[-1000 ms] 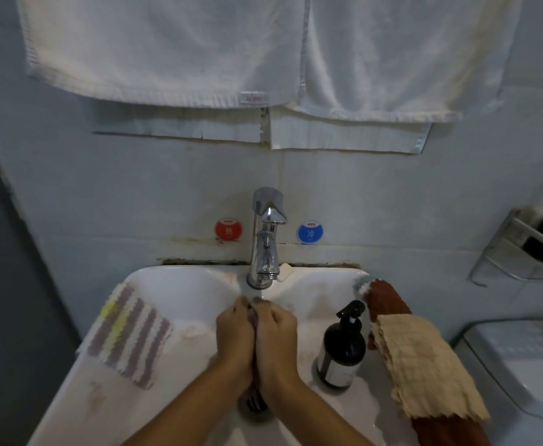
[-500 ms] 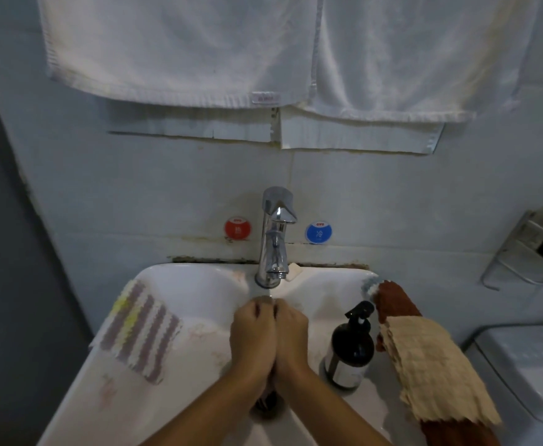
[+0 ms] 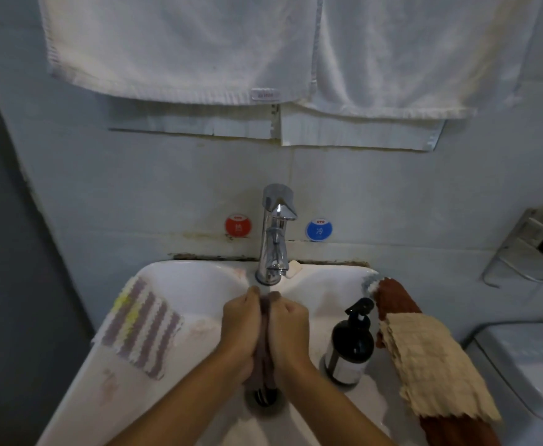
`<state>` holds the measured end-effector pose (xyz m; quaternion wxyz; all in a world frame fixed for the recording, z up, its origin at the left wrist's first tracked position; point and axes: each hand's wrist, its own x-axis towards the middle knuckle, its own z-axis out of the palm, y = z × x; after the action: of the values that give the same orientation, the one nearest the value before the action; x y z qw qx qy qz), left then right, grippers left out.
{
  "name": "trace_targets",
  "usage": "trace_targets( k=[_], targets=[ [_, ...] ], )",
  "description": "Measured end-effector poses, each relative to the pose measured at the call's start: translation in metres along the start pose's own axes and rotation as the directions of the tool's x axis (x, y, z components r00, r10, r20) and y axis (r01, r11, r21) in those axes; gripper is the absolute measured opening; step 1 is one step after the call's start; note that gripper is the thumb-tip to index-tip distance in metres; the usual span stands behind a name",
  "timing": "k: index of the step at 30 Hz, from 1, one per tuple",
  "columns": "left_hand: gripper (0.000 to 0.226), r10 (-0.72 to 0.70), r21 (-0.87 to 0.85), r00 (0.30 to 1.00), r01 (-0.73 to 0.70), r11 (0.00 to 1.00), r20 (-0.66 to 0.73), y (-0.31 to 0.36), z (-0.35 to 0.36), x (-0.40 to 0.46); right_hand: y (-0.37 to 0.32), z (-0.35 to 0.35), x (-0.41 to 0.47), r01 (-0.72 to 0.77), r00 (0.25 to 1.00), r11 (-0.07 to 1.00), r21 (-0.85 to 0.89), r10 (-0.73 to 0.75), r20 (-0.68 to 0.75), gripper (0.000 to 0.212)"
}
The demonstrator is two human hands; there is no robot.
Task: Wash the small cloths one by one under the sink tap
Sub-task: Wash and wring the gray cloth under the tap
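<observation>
Head view: left hand [image 3: 243, 329] and right hand [image 3: 291, 329], fingers clenched on one dark small cloth [image 3: 265, 355] under the tap [image 3: 275, 233], over the drain. Judging mid-task: striped cloth [image 3: 141, 328] on left sink rim [image 3: 80, 381], tan cloth [image 3: 431, 362] and rust cloth [image 3: 395, 300] at right look unwashed.

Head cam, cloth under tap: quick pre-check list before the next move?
1. Both hands on cloth: ok. Left hand and right hand press the grey-brown cloth between them.
2. Cloth under tap spout: ok.
3. Water running: cannot tell, stream too faint.
4. Drain open: cannot tell, cloth end hangs over it.
5. Next cloths waiting: ok. Striped cloth on left rim; beige cloth over rust-brown cloth on right.
6. Soap bottle clear of hands: ok, upright beside right hand.
</observation>
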<state>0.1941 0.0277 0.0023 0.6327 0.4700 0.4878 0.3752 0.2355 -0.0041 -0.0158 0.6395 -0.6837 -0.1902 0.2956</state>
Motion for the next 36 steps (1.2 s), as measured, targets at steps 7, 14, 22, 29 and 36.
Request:
trace_targets(
  k=[7,14,22,29,36],
  targets=[
    [0.031,0.129,-0.163,0.992,-0.129,0.978,-0.01,0.038,-0.02,0.006,-0.01,-0.022,0.013,-0.112,0.993,0.988,-0.104,0.109,-0.032,0.032],
    [0.031,0.228,0.073,0.972,-0.232,0.97,0.06,0.041,-0.028,0.01,-0.032,-0.027,0.013,0.003,0.91,0.999,-0.039,0.013,0.414,0.03],
    [0.038,0.46,0.575,0.882,-0.326,0.751,-0.101,0.031,-0.041,0.032,-0.033,-0.032,0.01,0.201,0.881,0.979,-0.022,-0.171,0.441,0.019],
    [0.029,0.333,0.54,0.928,-0.196,0.819,-0.168,0.015,-0.036,0.043,-0.034,-0.031,0.006,0.178,0.958,0.954,0.242,-0.224,0.181,0.028],
    [0.06,-0.217,0.088,0.962,0.205,0.975,0.167,0.008,-0.018,0.023,-0.033,-0.03,0.004,0.261,0.96,0.912,0.317,-0.28,0.014,0.029]
  ],
)
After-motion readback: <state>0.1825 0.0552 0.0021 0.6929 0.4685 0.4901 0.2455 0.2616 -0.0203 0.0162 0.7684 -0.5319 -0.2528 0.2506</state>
